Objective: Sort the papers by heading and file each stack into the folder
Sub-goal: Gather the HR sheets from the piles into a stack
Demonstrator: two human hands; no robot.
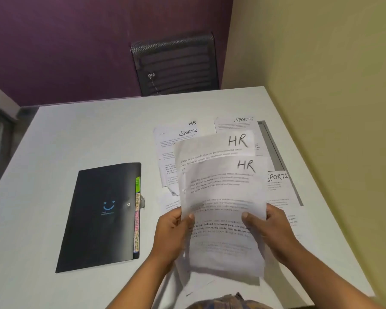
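Two white printed sheets, each headed "HR" in black handwriting at the top right, are held up over the near right part of the table [80,134]. The front HR sheet [223,219] sits lower and overlaps the back HR sheet [210,146], whose heading and first lines of print show above it. Both carry paragraphs of small text, blurred in places.

The left hand [172,235] grips the left edge of the sheets, thumb on the front, its fingers closed behind the paper. The right hand [270,228] grips the right edge the same way, thumb pressed onto the page.

Under and beyond the held sheets, loose papers [178,150] lie spread on the table, overlapping one another; headings reading "SPORTS" and "HR" show on them, with one SPORTS sheet [236,128] at the far right and another just right of the held pages.

To the left, apart from the papers, a black folder [103,217] lies flat and shut, a blue smiling mark on its cover and coloured index tabs [137,217] along its right edge.

Beyond the table's far edge stands a black mesh chair [176,65].
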